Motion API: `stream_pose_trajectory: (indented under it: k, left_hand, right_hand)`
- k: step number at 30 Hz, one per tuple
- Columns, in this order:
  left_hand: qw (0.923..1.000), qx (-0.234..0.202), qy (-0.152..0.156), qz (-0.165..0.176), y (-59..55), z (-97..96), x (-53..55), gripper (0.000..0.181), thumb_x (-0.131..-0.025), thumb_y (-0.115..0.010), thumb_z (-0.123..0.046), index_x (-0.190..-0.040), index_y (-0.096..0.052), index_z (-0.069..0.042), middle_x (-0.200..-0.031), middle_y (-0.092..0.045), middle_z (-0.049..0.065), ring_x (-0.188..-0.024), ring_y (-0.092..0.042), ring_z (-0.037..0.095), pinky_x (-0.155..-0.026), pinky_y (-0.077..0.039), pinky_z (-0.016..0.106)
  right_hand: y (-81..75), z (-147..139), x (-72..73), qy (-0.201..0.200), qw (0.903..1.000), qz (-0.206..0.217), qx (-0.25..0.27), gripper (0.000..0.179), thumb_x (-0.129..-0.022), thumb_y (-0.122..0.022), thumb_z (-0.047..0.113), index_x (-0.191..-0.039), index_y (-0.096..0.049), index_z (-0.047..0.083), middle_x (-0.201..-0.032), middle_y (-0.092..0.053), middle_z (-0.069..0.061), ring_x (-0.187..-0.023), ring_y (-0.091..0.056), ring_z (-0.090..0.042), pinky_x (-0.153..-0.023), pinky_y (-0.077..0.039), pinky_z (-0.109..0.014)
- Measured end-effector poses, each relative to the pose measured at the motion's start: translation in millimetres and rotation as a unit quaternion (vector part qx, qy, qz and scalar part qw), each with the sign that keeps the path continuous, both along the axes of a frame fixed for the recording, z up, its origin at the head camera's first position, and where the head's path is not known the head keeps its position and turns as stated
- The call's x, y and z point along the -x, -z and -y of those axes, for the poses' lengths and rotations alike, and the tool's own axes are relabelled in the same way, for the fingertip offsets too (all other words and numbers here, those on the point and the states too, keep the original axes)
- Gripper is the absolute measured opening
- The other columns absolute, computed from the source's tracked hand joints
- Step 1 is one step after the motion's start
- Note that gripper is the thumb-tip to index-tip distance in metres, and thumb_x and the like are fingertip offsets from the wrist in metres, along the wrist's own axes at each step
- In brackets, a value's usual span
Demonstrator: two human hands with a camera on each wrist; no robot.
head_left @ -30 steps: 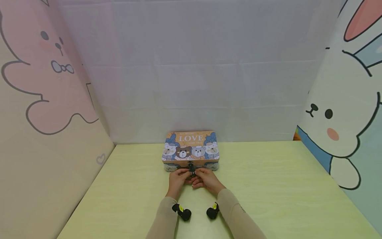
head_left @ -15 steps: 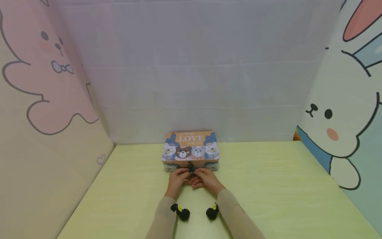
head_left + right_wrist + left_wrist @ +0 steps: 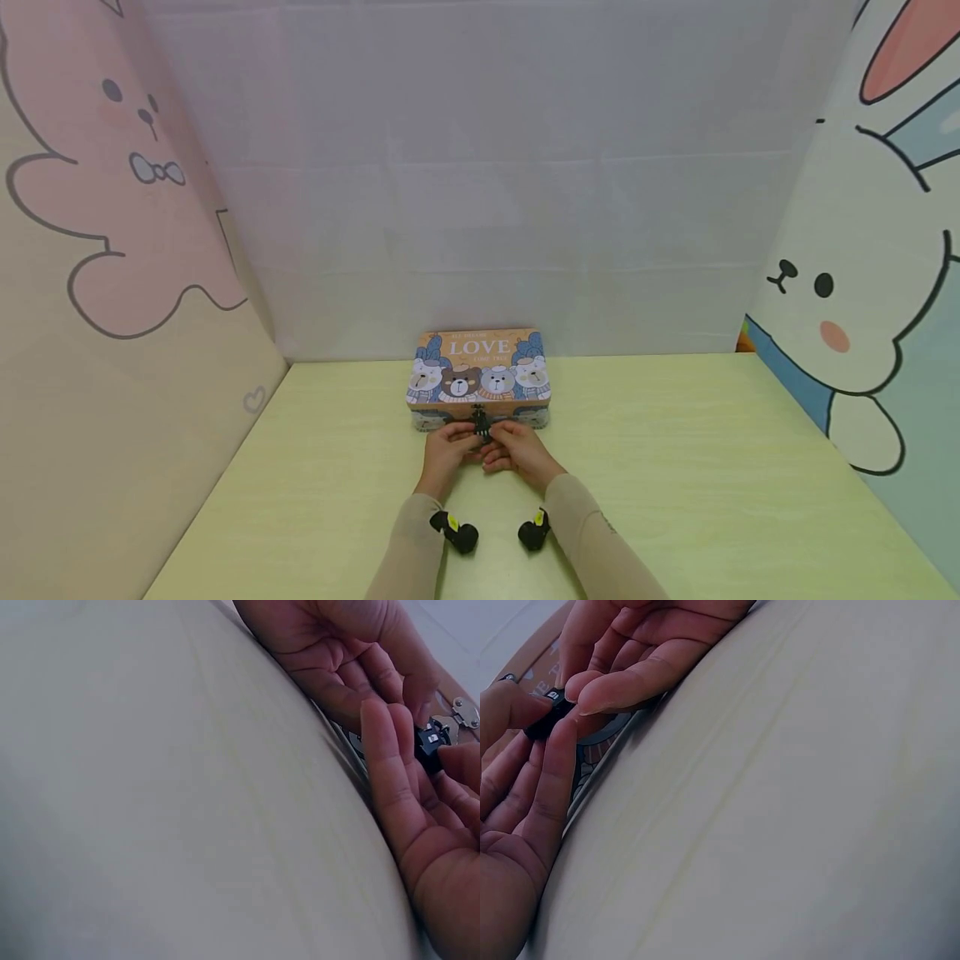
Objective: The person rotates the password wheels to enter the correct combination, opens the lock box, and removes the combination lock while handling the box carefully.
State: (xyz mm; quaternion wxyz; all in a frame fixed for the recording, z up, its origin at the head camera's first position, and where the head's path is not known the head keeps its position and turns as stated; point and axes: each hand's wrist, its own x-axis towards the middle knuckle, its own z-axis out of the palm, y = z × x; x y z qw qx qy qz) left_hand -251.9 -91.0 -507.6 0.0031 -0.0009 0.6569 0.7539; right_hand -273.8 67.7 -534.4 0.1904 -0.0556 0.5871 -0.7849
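- Black padlock (image 3: 482,427): you have it at the front of the tin box, at the middle of the front side, between your two hands. Small light marks show on its dark body; they are too small to read.
- Left hand (image 3: 446,454): your thumb and index finger pinch the padlock from the left side. Grip is closed on the padlock.
- Right hand (image 3: 523,454): your thumb and fingers hold the padlock from the right side. Grip is closed on the padlock. Fingertips of both hands are near one another beneath it.
- Metal clasp (image 3: 466,712): you see it on the box front in the right wrist view, just beside the padlock. A silvery part shows between the two; you cannot tell from these views how it is linked.
- Tin box (image 3: 480,367): it sits in front of you near the far edge of the table (image 3: 712,483), lid down. Its tan top carries the word LOVE and four printed bears.
- Wrist units: one black device (image 3: 459,535) sits at your left sleeve (image 3: 408,546), another (image 3: 534,532) at your right sleeve (image 3: 600,542).
- Surroundings: you face a pale back sheet (image 3: 510,183); a printed rabbit (image 3: 847,292) is on the right wall.
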Motion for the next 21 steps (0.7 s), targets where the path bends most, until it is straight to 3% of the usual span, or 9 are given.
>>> stream_pose_trajectory:
  k: [9,17,21]
  left_hand:
    - [0.9999,0.014,-0.003,-0.007,0.2,1.0,-0.4,0.025,-0.085,-0.068,0.011,-0.106,-0.062,0.023,-0.093,-0.071,0.024,-0.072,-0.069,0.014,-0.065,-0.062,0.030]
    - [0.9999,0.012,-0.005,0.001,27.4,3.6,17.1,0.026,-0.085,-0.070,0.009,-0.107,-0.064,0.021,-0.092,-0.072,0.024,-0.068,-0.069,0.014,-0.062,-0.061,0.028]
    - [0.9997,0.021,-0.015,0.001,31.3,2.6,18.6,0.026,-0.085,-0.071,0.008,-0.106,-0.065,0.020,-0.092,-0.072,0.022,-0.066,-0.069,0.013,-0.059,-0.060,0.026]
  right_hand:
    - [-2.7,0.5,0.2,0.004,1.0000,0.001,-0.008,0.023,-0.107,-0.043,0.009,-0.117,-0.051,-0.010,-0.081,-0.066,-0.012,-0.064,-0.065,-0.014,-0.063,-0.061,-0.031]
    - [-1.7,0.3,0.5,0.002,1.0000,0.000,-0.008,0.023,-0.107,-0.043,0.010,-0.117,-0.050,-0.009,-0.081,-0.067,-0.012,-0.065,-0.066,-0.014,-0.064,-0.062,-0.031]
    - [-0.8,0.0,0.8,-0.001,1.0000,0.000,-0.007,0.022,-0.107,-0.043,0.009,-0.116,-0.050,-0.009,-0.081,-0.067,-0.012,-0.066,-0.066,-0.014,-0.064,-0.062,-0.031]
